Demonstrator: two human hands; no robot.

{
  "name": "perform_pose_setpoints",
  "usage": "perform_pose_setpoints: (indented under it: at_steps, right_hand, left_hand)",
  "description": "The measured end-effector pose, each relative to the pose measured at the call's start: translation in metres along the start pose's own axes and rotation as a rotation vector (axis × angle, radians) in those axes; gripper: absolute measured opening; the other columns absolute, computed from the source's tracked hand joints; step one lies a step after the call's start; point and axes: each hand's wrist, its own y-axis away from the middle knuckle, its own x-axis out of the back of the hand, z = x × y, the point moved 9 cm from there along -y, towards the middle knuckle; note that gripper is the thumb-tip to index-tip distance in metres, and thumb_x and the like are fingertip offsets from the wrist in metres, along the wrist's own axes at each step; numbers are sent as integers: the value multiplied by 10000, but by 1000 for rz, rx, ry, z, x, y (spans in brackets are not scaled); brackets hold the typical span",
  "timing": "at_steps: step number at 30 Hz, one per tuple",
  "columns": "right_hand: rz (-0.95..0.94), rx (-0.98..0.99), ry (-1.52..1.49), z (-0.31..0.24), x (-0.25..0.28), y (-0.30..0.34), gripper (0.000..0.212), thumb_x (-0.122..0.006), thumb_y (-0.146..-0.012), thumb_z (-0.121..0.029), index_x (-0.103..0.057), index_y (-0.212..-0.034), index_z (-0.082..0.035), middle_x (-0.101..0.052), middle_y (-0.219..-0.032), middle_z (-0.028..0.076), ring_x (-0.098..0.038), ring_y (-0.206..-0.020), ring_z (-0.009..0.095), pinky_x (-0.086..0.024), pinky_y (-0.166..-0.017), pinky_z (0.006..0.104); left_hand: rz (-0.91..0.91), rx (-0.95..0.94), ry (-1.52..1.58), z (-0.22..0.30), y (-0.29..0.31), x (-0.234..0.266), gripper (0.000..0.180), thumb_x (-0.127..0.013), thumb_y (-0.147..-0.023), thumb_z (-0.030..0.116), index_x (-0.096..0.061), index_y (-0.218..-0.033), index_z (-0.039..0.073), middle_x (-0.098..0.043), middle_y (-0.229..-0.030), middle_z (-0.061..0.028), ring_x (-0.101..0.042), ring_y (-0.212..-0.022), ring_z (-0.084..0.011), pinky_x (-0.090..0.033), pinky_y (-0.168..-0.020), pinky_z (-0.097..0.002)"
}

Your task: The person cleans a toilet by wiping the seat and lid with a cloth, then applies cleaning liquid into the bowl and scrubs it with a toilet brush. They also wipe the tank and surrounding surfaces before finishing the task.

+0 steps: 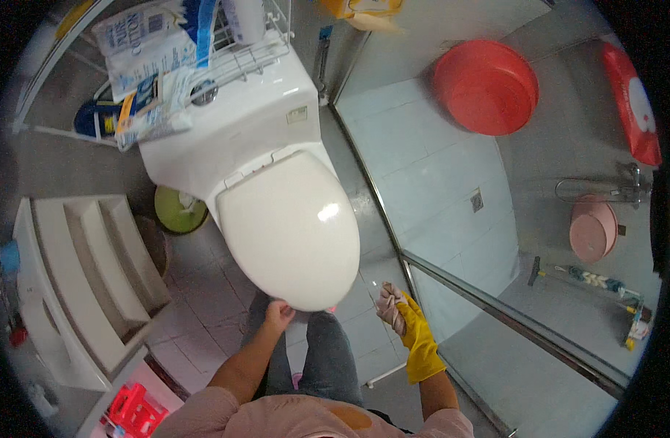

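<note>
The white toilet lid (pixel 291 233) is down on the toilet (pixel 254 109) in front of me. My bare left hand (pixel 279 314) is closed at the lid's front edge, its fingertips partly hidden beneath the rim. To the right of the lid, my right hand (pixel 415 332) wears a yellow rubber glove. It is closed round a crumpled pinkish-grey cloth (pixel 391 305), held above the floor tiles and apart from the toilet.
A wire rack (pixel 258 55) with packages stands over the tank. At left are a green bin (pixel 180 209) and white drawers (pixel 86 255). A metal-framed glass partition (pixel 495 292) runs along my right; beyond it are a red basin (pixel 487 87) and a pink basin (pixel 594 228).
</note>
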Motion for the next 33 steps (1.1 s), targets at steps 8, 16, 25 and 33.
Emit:
perform_pose_setpoints:
  at_steps: [8,16,25,33]
  right_hand:
    - [-88,-81,7,3,92,47,450,-478,-951,-306,-396,-1332,-80,-477,-1235,76,-529,-939,155,-456,-862,339]
    - [51,-96,14,-21,103,73,131,-474,-945,-307,-460,-935,-178,-439,-753,-67,-417,-582,80,-369,-549,235]
    - [-13,29,109,-43,78,78,139,-440,-965,-306,-468,-984,-171,-440,-764,-59,-408,-583,68,-347,-508,235]
    - [1,-15,-12,-44,52,86,233,-431,-958,-377,-486,-1058,-173,-433,-764,-60,-403,-582,71,-356,-503,218]
  left_hand:
    - [36,-87,57,7,29,-25,231,-468,-614,-42,-290,-553,93,-279,-557,-46,-298,-554,-187,-396,-696,-419]
    - [-232,-123,-130,27,132,-58,137,-560,-679,14,-586,-812,33,-600,-745,-85,-581,-802,-230,-434,-864,-391]
    - [-482,-1008,-644,260,282,-103,217,-563,-886,265,-599,-898,51,-622,-852,-64,-611,-887,-240,-508,-768,-366]
    - [-733,-552,-78,341,332,-225,290,-489,-945,237,-480,-1107,-3,-567,-1134,-117,-508,-1115,-260,-419,-970,-362]
